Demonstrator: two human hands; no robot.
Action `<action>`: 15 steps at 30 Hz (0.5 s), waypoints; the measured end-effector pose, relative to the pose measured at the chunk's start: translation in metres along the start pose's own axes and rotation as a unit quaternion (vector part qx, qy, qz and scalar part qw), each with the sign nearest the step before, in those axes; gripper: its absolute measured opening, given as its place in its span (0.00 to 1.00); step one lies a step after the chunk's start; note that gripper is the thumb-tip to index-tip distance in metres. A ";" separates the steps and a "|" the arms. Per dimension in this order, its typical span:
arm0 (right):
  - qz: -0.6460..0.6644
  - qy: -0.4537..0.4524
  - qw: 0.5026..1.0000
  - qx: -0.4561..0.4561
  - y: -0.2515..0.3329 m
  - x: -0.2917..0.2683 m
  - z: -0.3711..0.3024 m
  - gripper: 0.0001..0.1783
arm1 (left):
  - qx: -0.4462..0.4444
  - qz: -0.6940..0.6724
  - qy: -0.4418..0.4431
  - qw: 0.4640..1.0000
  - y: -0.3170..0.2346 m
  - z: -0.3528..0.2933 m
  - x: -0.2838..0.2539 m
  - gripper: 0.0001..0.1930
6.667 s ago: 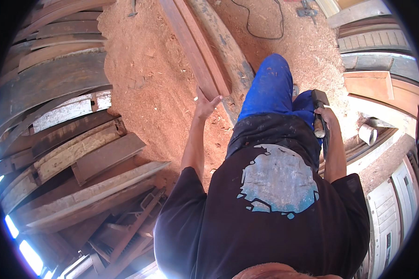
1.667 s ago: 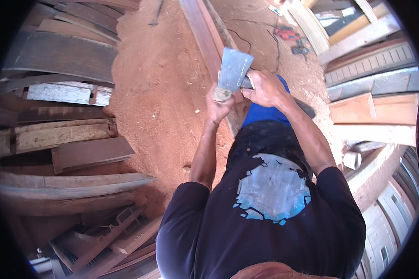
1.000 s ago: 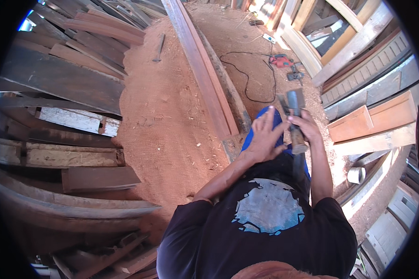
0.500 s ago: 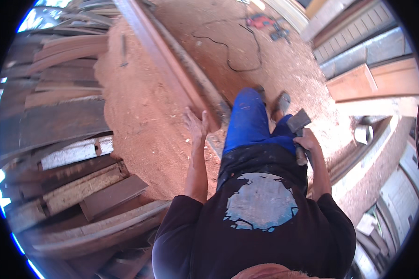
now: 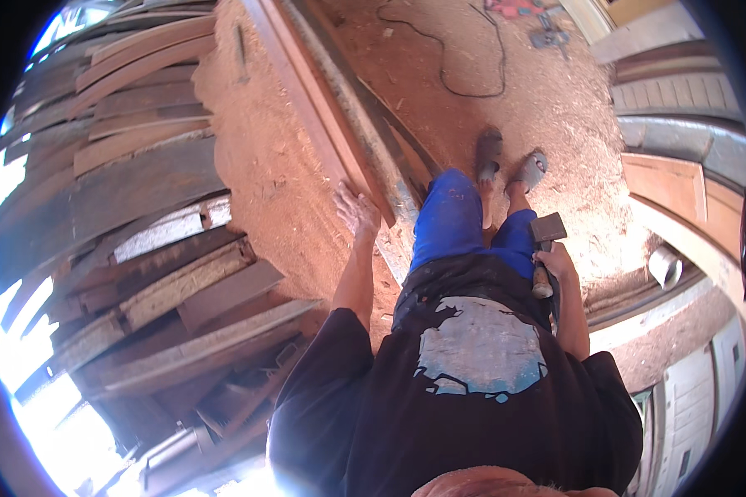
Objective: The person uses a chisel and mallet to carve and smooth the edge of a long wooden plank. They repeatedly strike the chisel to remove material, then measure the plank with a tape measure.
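A long reddish-brown wooden beam (image 5: 331, 124) runs away from me toward the far left. Beside its near end is my left hand (image 5: 358, 212), fingers spread and nothing held; the fingertips overlap the beam's edge, though I cannot tell whether they press on it. My right hand (image 5: 559, 261) is closed at my right thigh around a mallet (image 5: 547, 228) with a dark, square head. A rounded wooden handle (image 5: 542, 286) pokes out below that fist; whether it belongs to the mallet or to a second tool, I cannot tell.
A rough timber (image 5: 373, 124) lies along the beam's right side. Stacked planks (image 5: 149, 195) fill the left. A black cable (image 5: 443, 66) and a red power tool (image 5: 514, 8) lie on the sawdust-covered floor ahead. Wood panels (image 5: 667, 184) and a white cylinder (image 5: 665, 265) are at right.
The view has shifted, so the beam, cable and panels sit farther right and higher. My left hand stays spread beside the beam's end; my right still grips the mallet.
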State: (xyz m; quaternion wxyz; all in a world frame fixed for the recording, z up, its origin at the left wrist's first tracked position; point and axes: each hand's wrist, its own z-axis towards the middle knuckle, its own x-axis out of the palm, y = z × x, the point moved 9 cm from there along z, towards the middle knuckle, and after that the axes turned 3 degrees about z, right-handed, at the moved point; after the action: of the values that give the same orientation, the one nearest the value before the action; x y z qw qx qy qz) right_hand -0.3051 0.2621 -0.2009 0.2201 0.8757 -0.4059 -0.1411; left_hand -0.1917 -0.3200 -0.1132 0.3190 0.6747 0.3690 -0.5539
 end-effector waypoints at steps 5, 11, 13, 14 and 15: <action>0.023 0.060 0.997 0.043 0.010 -0.031 0.002 0.17 | 0.201 -0.123 0.042 0.971 0.037 0.040 0.016 0.41; 0.106 0.032 0.991 0.070 -0.002 -0.070 0.018 0.20 | 0.221 -0.151 0.118 0.956 0.042 0.046 0.003 0.47; 0.070 0.028 0.993 0.091 -0.008 -0.080 0.021 0.22 | 0.165 -0.125 0.142 0.968 0.036 0.040 -0.001 0.47; 0.051 0.024 0.993 0.101 -0.015 -0.086 0.023 0.23 | 0.121 -0.139 0.172 0.968 0.022 0.036 -0.008 0.45; 0.041 0.014 0.995 0.086 -0.021 -0.092 0.026 0.25 | 0.076 -0.151 0.201 0.965 0.018 0.030 -0.011 0.44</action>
State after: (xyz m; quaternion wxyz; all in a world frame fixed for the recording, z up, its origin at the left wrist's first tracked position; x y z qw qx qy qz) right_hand -0.3604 0.3379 -0.2270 0.1554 0.8761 -0.4486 -0.0844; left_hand -0.1931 -0.3561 -0.1075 0.0986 0.7309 0.4796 -0.4754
